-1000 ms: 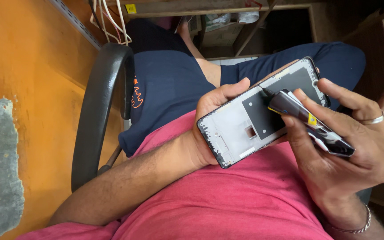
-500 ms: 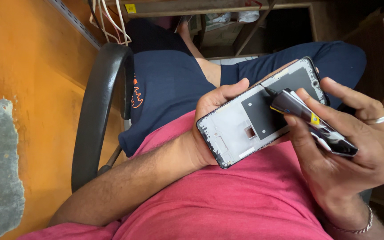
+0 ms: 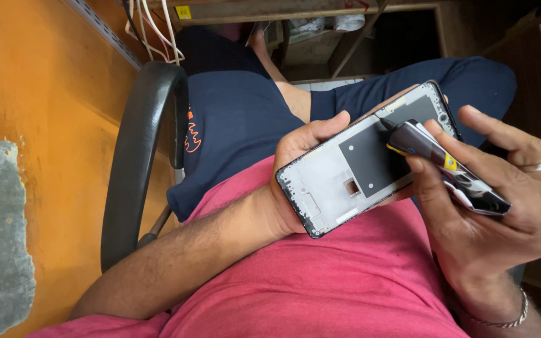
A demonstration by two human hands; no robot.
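My left hand (image 3: 308, 147) grips an opened phone frame (image 3: 361, 163) from underneath, its bare silver inside with a dark square pad facing up over my lap. My right hand (image 3: 502, 206) holds a squeezed dark tube (image 3: 446, 166) with a yellow band, thumb and forefinger pinching it. The tube's black nozzle touches the frame's upper edge near the far end. A ring sits on one right finger and a bracelet on the wrist.
I sit in a chair with a black curved armrest (image 3: 136, 163) on my left. An orange wall (image 3: 39, 125) with peeling paint lies further left. White cables (image 3: 154, 28) hang at the top, by a wooden bench frame (image 3: 308, 9).
The tube's nozzle has slid a little further up along the frame's edge. The left hand and phone frame have stayed almost still.
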